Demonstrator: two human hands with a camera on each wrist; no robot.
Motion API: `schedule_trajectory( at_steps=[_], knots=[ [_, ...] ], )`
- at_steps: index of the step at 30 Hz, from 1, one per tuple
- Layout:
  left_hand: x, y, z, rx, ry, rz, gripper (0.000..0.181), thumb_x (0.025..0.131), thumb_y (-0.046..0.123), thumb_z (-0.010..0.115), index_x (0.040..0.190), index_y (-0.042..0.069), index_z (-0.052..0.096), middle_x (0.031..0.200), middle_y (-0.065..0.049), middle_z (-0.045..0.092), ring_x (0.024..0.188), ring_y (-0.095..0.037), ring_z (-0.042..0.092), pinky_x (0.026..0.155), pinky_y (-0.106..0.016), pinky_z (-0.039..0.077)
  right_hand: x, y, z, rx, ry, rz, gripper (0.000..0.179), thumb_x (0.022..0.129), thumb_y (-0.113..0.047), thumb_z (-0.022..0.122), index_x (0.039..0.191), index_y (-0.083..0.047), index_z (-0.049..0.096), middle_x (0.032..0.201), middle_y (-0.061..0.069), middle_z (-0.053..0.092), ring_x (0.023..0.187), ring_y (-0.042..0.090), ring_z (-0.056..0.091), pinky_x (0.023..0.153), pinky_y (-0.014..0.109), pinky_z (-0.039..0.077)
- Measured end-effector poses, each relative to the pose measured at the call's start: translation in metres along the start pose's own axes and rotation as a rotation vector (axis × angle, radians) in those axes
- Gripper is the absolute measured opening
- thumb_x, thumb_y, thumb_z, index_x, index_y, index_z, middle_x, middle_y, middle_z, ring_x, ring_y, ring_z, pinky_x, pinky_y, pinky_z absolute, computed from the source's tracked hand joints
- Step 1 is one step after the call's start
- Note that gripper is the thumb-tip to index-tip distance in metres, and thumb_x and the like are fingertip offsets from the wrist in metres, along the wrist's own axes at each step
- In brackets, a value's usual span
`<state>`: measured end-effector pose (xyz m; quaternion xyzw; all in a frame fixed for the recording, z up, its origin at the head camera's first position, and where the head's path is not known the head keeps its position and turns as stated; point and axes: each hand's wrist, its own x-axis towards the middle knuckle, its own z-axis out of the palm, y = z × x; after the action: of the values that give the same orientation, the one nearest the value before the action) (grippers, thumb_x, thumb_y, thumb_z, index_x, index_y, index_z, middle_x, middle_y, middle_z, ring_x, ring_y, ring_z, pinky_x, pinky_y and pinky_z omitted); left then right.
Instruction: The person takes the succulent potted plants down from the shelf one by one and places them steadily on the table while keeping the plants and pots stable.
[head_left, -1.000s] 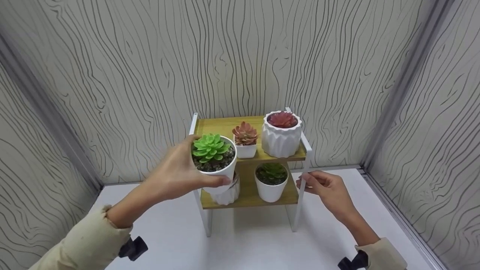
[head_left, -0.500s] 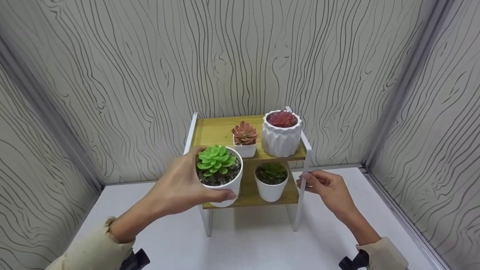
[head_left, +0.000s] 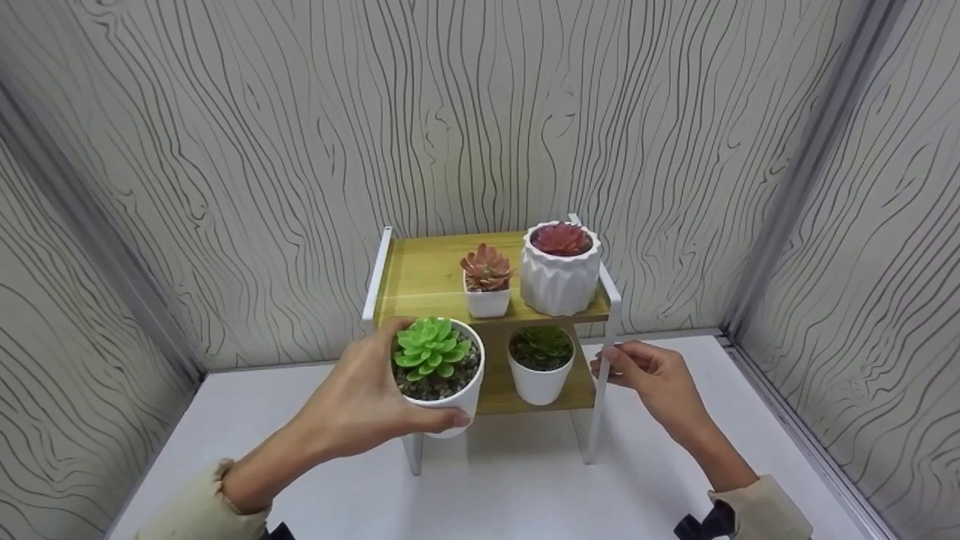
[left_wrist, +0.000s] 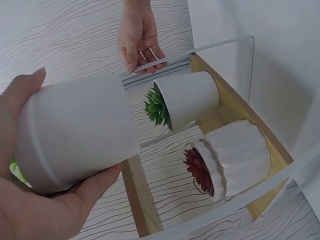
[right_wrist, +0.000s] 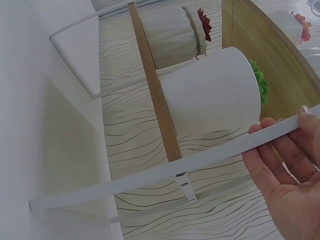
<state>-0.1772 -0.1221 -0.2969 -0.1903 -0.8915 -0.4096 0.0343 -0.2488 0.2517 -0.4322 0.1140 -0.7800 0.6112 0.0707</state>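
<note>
L hand [head_left: 352, 397] gripping green-succulent pot [head_left: 457, 401] in front of 2-tier plant stand [head_left: 420, 270] | R hand [head_left: 654, 381] gripping white R leg [right_wrist: 135, 179] | prog: 4 other potted succulents [head_left: 541, 382] sitting shelved, 1 held off, in/out unclear

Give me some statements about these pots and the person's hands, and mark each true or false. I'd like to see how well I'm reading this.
1. The left grip holds a white pot with a bright green succulent. True.
2. The right grip holds a pot too. False: it holds a white frame leg.
3. In the head view, a small square pot stands left of a larger fluted pot on the upper shelf. True.
4. The lower shelf bears just one pot. False: the left wrist view shows two, a plain one and a twine-tied pot.
5. The plant in the twine-tied pot is red. True.
</note>
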Motion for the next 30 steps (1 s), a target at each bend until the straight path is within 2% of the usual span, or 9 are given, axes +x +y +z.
schedule_trajectory(
  at_steps=[10,18,30],
  knots=[
    [-0.006,-0.015,0.003,-0.024,0.037,0.010,0.102,0.059,0.046,0.101,0.141,0.009,0.055,0.115,0.000,0.077,0.104,-0.011,0.073,0.094,-0.033,0.062,0.001,0.002,-0.001,0.007,0.003,0.017,0.032,0.105,-0.030,0.066,0.115,-0.001,0.075,0.104,0.003,0.082,0.104,0.014,0.079,0.095,0.025,0.062],
    [-0.011,-0.024,0.007,-0.076,0.024,-0.041,0.103,0.058,0.042,0.102,0.144,0.013,0.054,0.120,0.002,0.074,0.106,-0.011,0.071,0.094,-0.033,0.060,0.000,0.001,0.000,0.013,0.020,0.010,0.032,0.105,-0.029,0.066,0.115,0.000,0.075,0.103,0.003,0.081,0.103,0.014,0.079,0.095,0.026,0.063],
    [-0.024,-0.035,0.016,-0.042,0.034,-0.038,0.108,0.057,0.046,0.103,0.145,0.007,0.054,0.120,-0.001,0.075,0.106,-0.012,0.071,0.094,-0.028,0.060,-0.002,0.005,0.001,0.016,0.015,-0.004,0.030,0.105,-0.028,0.065,0.114,-0.002,0.076,0.104,0.004,0.081,0.105,0.015,0.079,0.095,0.026,0.062]
  ],
)
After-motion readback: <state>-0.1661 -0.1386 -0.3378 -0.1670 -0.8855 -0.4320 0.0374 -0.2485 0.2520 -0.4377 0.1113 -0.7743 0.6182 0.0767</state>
